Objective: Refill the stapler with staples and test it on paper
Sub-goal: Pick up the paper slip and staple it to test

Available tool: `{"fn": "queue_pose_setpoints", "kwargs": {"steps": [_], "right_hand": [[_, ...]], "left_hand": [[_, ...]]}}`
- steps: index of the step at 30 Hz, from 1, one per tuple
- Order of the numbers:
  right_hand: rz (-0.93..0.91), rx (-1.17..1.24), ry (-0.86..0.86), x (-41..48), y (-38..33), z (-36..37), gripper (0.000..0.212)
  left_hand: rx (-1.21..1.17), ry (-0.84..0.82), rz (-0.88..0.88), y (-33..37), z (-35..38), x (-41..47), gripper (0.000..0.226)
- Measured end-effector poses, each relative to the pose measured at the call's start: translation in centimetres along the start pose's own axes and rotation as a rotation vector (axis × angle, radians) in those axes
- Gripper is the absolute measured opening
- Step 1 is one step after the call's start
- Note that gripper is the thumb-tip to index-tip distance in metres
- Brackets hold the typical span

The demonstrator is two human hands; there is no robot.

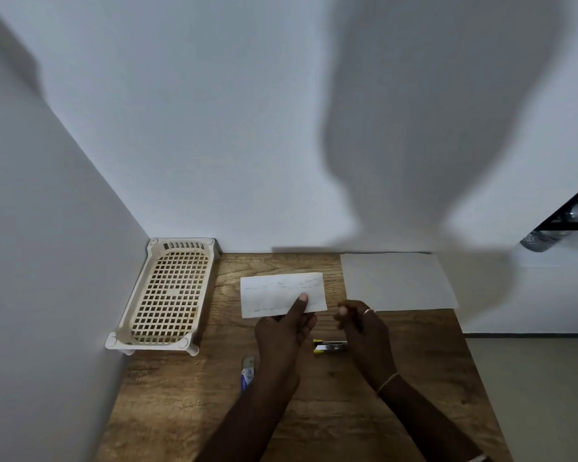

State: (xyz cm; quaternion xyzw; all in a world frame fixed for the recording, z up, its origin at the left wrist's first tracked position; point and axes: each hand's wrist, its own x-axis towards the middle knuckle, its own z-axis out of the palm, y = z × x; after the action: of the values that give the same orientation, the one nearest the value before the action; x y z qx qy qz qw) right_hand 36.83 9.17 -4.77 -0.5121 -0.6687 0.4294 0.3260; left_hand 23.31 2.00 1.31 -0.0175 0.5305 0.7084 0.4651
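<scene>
Left hand is pinching a small folded paper, thumb lying on top near its lower right edge, the other fingers going under it. The paper is sitting at about 12 o'clock from that hand, over the middle of the wooden bench; faint marks are showing across it, too small to read, and I cannot tell whether it is touching the bench or hovering just above. Right hand is hanging empty at 3 o'clock of the paper's lower right corner, fingers loosely curled, gripping nothing, close to the paper but apart from it. A ring is showing on one finger and a thin bangle is sitting on the wrist.

The stapler, yellow and metal, is lying flat on the bench between the two hands, at 6 o'clock of the paper, partly hidden by the right hand; neither hand is touching it. A staple box, blue and white, is lying at 9 o'clock of the left wrist, partly blocked by the forearm. A larger sheet is lying flat at 2 o'clock of the right hand, against the wall. A cream plastic tray with a grid bottom is standing at 9 o'clock of the paper, in the corner where the walls are meeting.
</scene>
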Motion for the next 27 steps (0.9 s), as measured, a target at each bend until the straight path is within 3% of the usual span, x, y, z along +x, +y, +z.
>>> {"fn": "queue_pose_setpoints", "kwargs": {"steps": [3,10,16,21,27], "right_hand": [[0.133,0.326,-0.094,0.3,-4.6,-0.6,0.021],[0.184,0.537,-0.085,0.4,-7.4,-1.0,0.014],[0.177,0.527,-0.038,1.5,-7.0,-1.1,0.010],[0.188,0.478,-0.015,2.8,-5.4,0.0,0.008],[0.232,0.222,0.044,4.9,-2.0,2.8,0.006]], "left_hand": [[-0.030,-0.035,-0.022,0.1,0.2,-0.1,0.037],[-0.025,-0.086,-0.034,0.6,0.4,-0.3,0.038],[-0.033,0.050,0.147,0.9,-1.9,0.2,0.049],[0.122,0.089,0.335,1.2,-3.6,2.3,0.020],[0.385,0.139,0.334,0.9,-5.0,6.9,0.016]]}}
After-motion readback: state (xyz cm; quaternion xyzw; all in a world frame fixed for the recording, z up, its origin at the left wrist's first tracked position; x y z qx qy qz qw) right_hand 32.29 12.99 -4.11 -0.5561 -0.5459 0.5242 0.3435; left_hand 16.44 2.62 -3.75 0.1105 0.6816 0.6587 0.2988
